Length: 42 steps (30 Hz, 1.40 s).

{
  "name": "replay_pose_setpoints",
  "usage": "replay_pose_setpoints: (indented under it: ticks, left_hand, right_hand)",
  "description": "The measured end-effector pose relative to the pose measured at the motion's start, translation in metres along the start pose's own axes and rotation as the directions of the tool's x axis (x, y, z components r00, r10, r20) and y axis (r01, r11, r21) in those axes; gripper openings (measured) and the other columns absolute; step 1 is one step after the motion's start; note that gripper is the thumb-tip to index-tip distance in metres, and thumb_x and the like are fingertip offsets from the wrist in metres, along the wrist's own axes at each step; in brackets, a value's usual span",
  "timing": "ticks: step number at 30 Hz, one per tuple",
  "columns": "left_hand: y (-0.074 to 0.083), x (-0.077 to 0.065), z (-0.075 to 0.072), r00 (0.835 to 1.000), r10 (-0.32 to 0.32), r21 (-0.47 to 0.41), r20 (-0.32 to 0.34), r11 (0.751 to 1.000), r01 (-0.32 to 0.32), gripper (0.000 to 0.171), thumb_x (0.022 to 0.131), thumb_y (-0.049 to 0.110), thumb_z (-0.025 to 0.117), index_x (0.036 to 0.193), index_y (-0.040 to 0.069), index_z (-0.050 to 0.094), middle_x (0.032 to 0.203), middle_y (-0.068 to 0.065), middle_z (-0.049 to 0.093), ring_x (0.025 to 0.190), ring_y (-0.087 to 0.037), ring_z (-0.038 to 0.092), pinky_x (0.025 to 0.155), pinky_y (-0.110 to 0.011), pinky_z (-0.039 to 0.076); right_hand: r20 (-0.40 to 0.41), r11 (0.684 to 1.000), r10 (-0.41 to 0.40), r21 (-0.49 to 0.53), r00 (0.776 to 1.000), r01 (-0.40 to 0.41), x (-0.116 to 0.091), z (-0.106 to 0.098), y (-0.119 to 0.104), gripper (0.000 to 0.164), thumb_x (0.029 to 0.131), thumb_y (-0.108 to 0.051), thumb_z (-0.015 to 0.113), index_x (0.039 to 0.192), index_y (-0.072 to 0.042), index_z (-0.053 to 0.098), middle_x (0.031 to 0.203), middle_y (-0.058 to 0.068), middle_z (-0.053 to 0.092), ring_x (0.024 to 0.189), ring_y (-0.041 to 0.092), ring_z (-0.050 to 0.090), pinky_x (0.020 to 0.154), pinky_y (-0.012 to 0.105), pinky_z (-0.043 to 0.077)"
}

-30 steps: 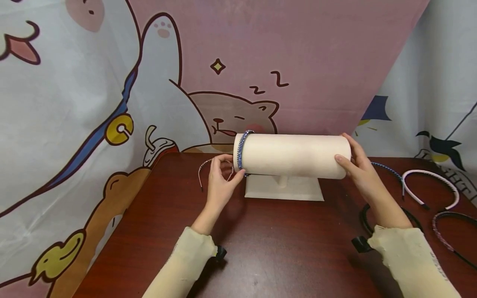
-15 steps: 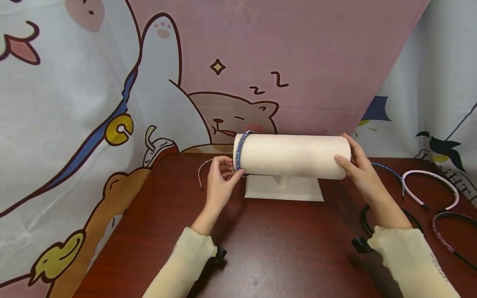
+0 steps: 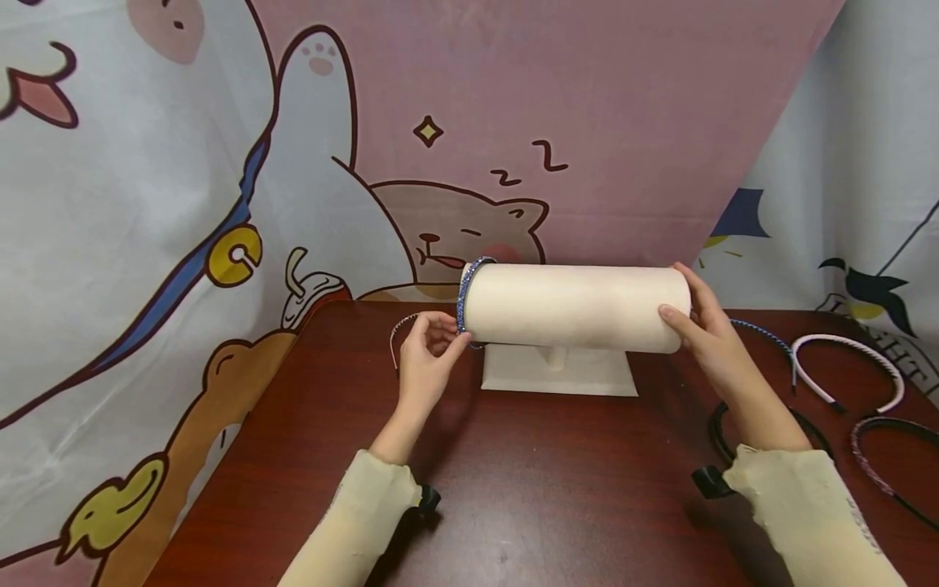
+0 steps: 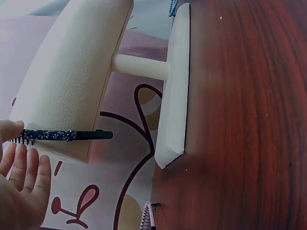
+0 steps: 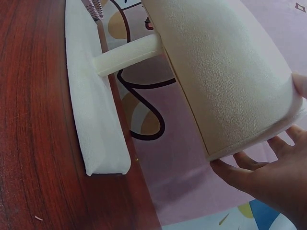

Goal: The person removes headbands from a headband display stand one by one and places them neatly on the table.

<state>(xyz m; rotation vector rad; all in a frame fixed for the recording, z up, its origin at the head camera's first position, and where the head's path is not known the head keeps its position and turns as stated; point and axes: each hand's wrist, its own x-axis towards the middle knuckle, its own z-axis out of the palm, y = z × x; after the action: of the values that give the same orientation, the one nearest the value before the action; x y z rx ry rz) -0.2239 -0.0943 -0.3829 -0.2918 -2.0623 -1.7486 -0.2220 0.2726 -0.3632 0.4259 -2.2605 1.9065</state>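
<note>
A cream cylindrical display stand (image 3: 575, 306) sits on the table, its roll held up by a short post on a flat base (image 3: 561, 375). A blue glittery headband (image 3: 465, 297) with dark plain ends curves over the roll's left end. My left hand (image 3: 428, 359) pinches this headband between thumb and fingers; in the left wrist view the headband (image 4: 53, 135) shows small comb teeth beside the fingertips. At the roll's right end my right hand (image 3: 715, 350) grips the edge, thumb in front and fingers round the end face, as the right wrist view also shows.
Behind my left hand lies a thin pale headband (image 3: 394, 346). On the right of the dark red table (image 3: 572, 489) are a white headband (image 3: 851, 341), a blue one (image 3: 770, 334), a black one (image 3: 719, 432) and a pinkish-black one (image 3: 866, 465). A cartoon-print cloth (image 3: 623, 122) hangs behind.
My left hand has drawn the blue headband leftward along the roll, to its very left end. The right hand and the stand have stayed in place.
</note>
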Motion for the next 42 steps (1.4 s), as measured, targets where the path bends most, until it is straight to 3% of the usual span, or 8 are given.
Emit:
replay_pose_setpoints:
  ticks: [6, 13, 21, 27, 31, 35, 42]
  left_hand:
    - [-0.003, 0.001, -0.002, 1.000, -0.015, -0.049, 0.002, 0.999, 0.015, 0.028, 0.086, 0.003, 0.075, 0.108, -0.006, 0.060, 0.104, -0.022, 0.065, 0.090, -0.012, 0.063, 0.080, -0.020, 0.055]
    - [-0.008, 0.005, -0.007, 0.999, -0.052, -0.077, -0.015, 0.996, 0.051, 0.028, 0.087, 0.003, 0.074, 0.110, -0.006, 0.060, 0.105, -0.022, 0.064, 0.089, -0.008, 0.064, 0.076, -0.017, 0.056]
    - [-0.012, 0.011, -0.011, 0.998, -0.019, -0.088, -0.054, 0.996, 0.015, 0.023, 0.089, -0.001, 0.070, 0.108, -0.010, 0.061, 0.102, -0.025, 0.065, 0.085, -0.009, 0.064, 0.076, -0.015, 0.052]
    - [-0.013, 0.011, -0.013, 0.991, -0.110, -0.199, -0.073, 0.975, 0.094, 0.021, 0.090, -0.005, 0.066, 0.108, -0.013, 0.057, 0.096, -0.010, 0.062, 0.082, -0.003, 0.064, 0.073, -0.020, 0.058]
    - [-0.016, 0.011, -0.015, 0.982, -0.163, -0.236, -0.093, 0.962, 0.137, 0.020, 0.091, -0.006, 0.064, 0.108, -0.013, 0.056, 0.096, -0.009, 0.061, 0.081, -0.004, 0.063, 0.073, -0.022, 0.059]
    - [-0.019, 0.013, -0.018, 0.976, -0.190, -0.251, -0.106, 0.955, 0.158, 0.019, 0.091, -0.007, 0.063, 0.108, -0.012, 0.056, 0.097, -0.010, 0.061, 0.080, -0.003, 0.063, 0.073, -0.022, 0.059]
    - [-0.024, 0.015, -0.026, 0.970, -0.206, -0.263, -0.131, 0.950, 0.167, 0.018, 0.091, -0.007, 0.063, 0.108, -0.012, 0.055, 0.091, 0.001, 0.059, 0.078, 0.000, 0.062, 0.071, -0.019, 0.058]
  right_hand:
    - [-0.004, 1.000, 0.000, -0.011, 1.000, 0.000, -0.001, 0.000, 0.000, 0.069, 0.104, -0.016, 0.050, 0.161, -0.026, 0.012, 0.159, 0.009, 0.018, 0.117, 0.001, 0.043, 0.079, 0.009, 0.048]
    - [-0.002, 1.000, -0.002, 0.006, 1.000, 0.002, 0.000, 0.001, 0.000, 0.069, 0.104, -0.016, 0.050, 0.161, -0.026, 0.013, 0.159, 0.008, 0.019, 0.117, 0.001, 0.043, 0.080, 0.009, 0.048]
    - [0.001, 1.000, -0.010, 0.026, 1.000, 0.010, -0.001, 0.001, -0.001, 0.068, 0.104, -0.016, 0.050, 0.161, -0.025, 0.013, 0.159, 0.008, 0.018, 0.118, 0.002, 0.042, 0.081, 0.008, 0.047]
    - [0.002, 0.999, -0.015, 0.043, 1.000, 0.015, -0.001, 0.001, -0.002, 0.068, 0.104, -0.016, 0.050, 0.161, -0.024, 0.013, 0.157, 0.007, 0.021, 0.116, 0.001, 0.043, 0.081, 0.009, 0.048]
    - [0.003, 0.999, -0.009, 0.034, 1.000, 0.009, -0.001, 0.002, -0.002, 0.068, 0.104, -0.016, 0.049, 0.161, -0.025, 0.013, 0.157, 0.007, 0.020, 0.116, 0.001, 0.043, 0.081, 0.009, 0.048]
    - [0.004, 1.000, -0.008, 0.030, 1.000, 0.008, -0.001, 0.002, -0.001, 0.068, 0.104, -0.016, 0.049, 0.161, -0.025, 0.013, 0.157, 0.008, 0.020, 0.116, 0.001, 0.043, 0.081, 0.009, 0.048]
    - [0.004, 0.999, -0.016, 0.031, 1.000, 0.016, -0.001, 0.002, -0.001, 0.068, 0.104, -0.015, 0.049, 0.161, -0.024, 0.012, 0.156, 0.009, 0.020, 0.116, 0.001, 0.043, 0.081, 0.009, 0.048]
